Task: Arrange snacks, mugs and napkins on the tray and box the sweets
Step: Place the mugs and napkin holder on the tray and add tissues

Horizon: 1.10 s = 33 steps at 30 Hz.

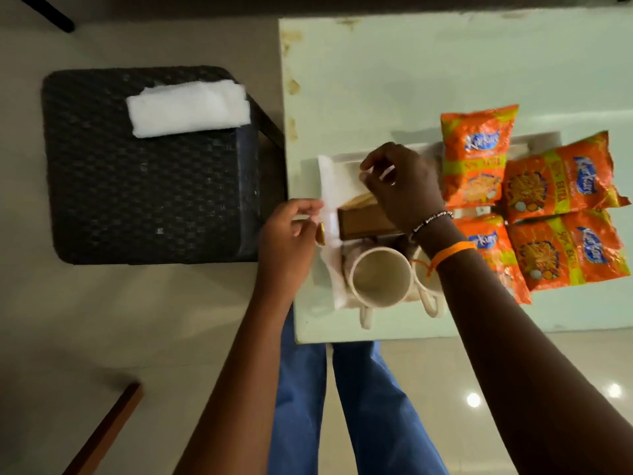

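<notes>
A white tray lies on the pale green table. Several orange snack packets cover its right side. Two cream mugs stand at its near edge, and a white napkin lies along its left side. An open brown sweets box sits in the middle. My left hand hovers at the tray's left edge and holds a gold-wrapped sweet. Just above the box, my right hand pinches a small pale item that I cannot identify.
A black wicker stool stands left of the table with a stack of white napkins on top. My blue-trousered legs are below the table's near edge. A brown wooden edge shows at the lower left.
</notes>
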Each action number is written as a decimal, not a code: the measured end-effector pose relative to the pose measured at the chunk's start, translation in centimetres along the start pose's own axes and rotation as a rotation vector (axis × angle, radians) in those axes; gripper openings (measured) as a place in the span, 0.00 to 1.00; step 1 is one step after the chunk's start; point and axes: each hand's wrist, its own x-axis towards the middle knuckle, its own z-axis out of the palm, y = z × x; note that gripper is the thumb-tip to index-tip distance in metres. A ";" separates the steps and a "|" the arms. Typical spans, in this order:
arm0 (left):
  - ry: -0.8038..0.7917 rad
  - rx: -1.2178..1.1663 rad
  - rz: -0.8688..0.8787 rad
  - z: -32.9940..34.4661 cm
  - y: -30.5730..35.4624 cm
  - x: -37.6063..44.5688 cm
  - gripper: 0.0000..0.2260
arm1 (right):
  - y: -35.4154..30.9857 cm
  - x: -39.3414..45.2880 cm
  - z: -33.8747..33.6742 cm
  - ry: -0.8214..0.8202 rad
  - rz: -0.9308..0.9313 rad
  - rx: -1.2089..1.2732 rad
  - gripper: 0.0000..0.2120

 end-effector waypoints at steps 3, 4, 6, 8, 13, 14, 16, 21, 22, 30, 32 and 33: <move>0.111 -0.098 -0.060 -3.6 -0.6 1.6 0.10 | -4.1 1.3 3.0 -0.101 -0.034 0.047 0.03; 0.130 -0.120 -0.081 -4.5 -0.7 2.2 0.10 | -5.2 1.8 3.9 -0.130 -0.040 0.064 0.03; 0.158 -0.155 -0.119 -6.7 -1.1 3.7 0.09 | -7.2 3.0 6.2 -0.173 -0.043 0.087 0.05; 0.186 -0.190 -0.139 -8.9 -1.7 5.1 0.10 | -8.6 4.4 8.5 -0.163 -0.011 0.116 0.09; 0.207 -0.223 -0.175 -12.9 -3.0 6.7 0.10 | -10.8 7.8 13.1 -0.080 0.124 0.114 0.28; 0.203 -0.223 -0.185 -13.2 -3.2 6.7 0.10 | -11.2 8.5 13.6 -0.068 0.193 0.170 0.29; 0.178 -0.227 -0.214 -13.9 -3.7 6.7 0.09 | -11.8 9.7 14.4 -0.029 0.310 0.284 0.29; 0.084 -0.347 -0.276 -14.9 -4.0 7.0 0.08 | -11.9 10.0 13.1 -0.102 0.493 0.602 0.20; 0.077 -0.412 -0.296 -15.0 -3.8 7.1 0.09 | -11.7 9.4 12.3 -0.143 0.493 0.683 0.19; -0.128 -0.683 -0.362 -11.0 -0.9 7.1 0.23 | -5.7 2.3 2.4 -0.255 0.409 0.849 0.20; -0.181 -0.536 -0.306 -8.9 0.0 6.3 0.19 | -3.4 0.7 -0.4 -0.277 0.340 0.785 0.26; -0.203 -0.473 -0.280 -7.7 0.3 5.8 0.16 | -2.2 0.1 -1.6 -0.272 0.304 0.708 0.25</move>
